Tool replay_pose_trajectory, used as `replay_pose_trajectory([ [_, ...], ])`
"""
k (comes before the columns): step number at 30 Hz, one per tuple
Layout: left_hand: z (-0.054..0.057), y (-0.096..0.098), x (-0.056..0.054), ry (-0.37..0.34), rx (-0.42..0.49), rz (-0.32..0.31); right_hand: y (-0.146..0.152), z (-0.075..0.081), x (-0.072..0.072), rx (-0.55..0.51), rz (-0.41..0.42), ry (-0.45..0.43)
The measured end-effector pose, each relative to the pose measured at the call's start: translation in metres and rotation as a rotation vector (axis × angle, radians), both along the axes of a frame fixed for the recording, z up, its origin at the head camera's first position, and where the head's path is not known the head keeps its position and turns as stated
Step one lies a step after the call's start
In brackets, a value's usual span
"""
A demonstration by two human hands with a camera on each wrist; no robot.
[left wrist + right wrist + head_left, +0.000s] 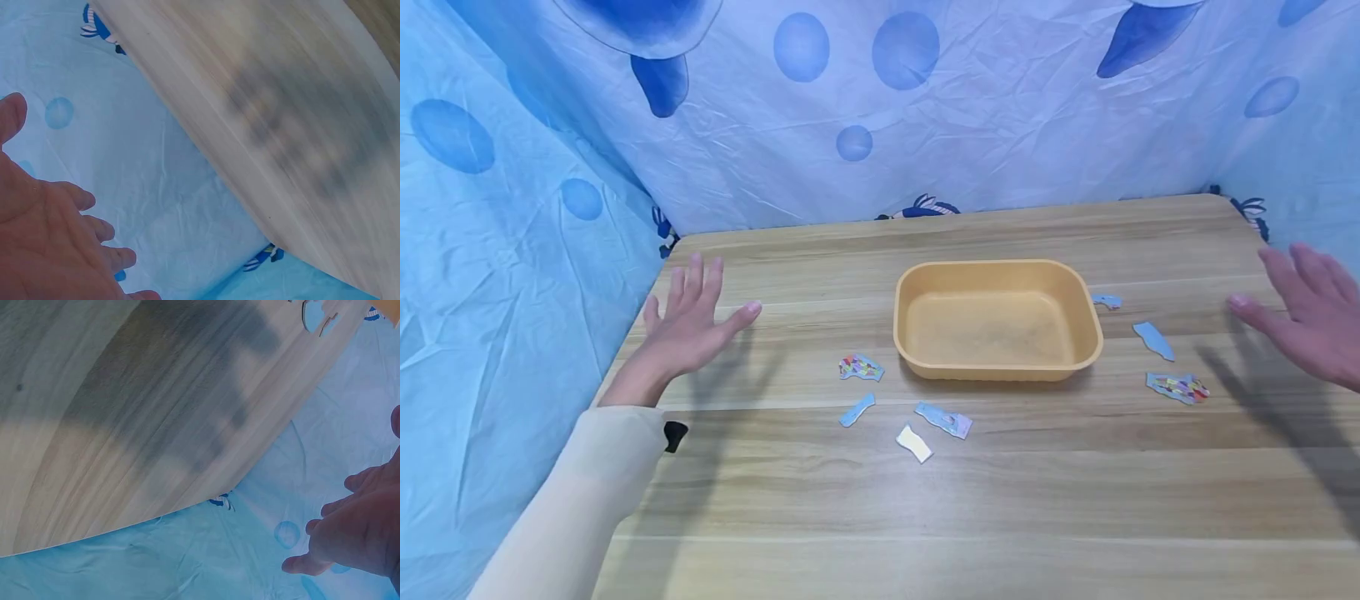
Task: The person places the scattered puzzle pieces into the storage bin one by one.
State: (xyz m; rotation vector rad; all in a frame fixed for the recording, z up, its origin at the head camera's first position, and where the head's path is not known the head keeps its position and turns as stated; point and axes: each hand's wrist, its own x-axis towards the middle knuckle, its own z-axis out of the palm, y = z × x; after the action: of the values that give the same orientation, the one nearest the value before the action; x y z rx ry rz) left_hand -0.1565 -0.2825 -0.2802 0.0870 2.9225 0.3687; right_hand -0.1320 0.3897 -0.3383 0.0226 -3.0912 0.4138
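Observation:
Both hands hover over the table with fingers spread, holding nothing. In the head view my left hand [681,329] is above the table's left side, its shadow falling to the right of it. My right hand [1311,312] is over the right edge, partly cut off by the frame. Closest to the right hand are a patterned torn-looking paper piece [1177,387] and a plain blue piece [1153,341]. Left of the tray lie a multicoloured piece [861,367] and a narrow blue piece [857,410]. In front of it are a blue-and-purple piece [943,419] and a cream piece [913,443].
An orange-yellow plastic tray [998,372] stands on the wooden table [970,533], with nothing inside. A small blue piece [1107,301] lies just off its right side. Blue sheets [760,158] printed with bubbles hang behind and beside the table.

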Motion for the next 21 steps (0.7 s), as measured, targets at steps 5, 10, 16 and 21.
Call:
replay_pose_trajectory([
  [5, 0.0, 0.008, -0.002, 0.0, 0.015, -0.01, -0.002, 0.0, -0.003, -0.027, 0.038, 0.015],
  [10, 0.001, 0.015, -0.004, 0.015, 0.028, -0.02, -0.006, 0.003, -0.004, -0.027, 0.022, 0.001],
  [16, 0.001, 0.024, -0.005, 0.019, 0.053, -0.038, -0.009, 0.003, -0.008, 0.0, 0.027, -0.004],
  [21, -0.001, 0.033, -0.007, 0.022, 0.075, -0.059, -0.013, 0.002, -0.014, -0.065, 0.056, 0.011],
])
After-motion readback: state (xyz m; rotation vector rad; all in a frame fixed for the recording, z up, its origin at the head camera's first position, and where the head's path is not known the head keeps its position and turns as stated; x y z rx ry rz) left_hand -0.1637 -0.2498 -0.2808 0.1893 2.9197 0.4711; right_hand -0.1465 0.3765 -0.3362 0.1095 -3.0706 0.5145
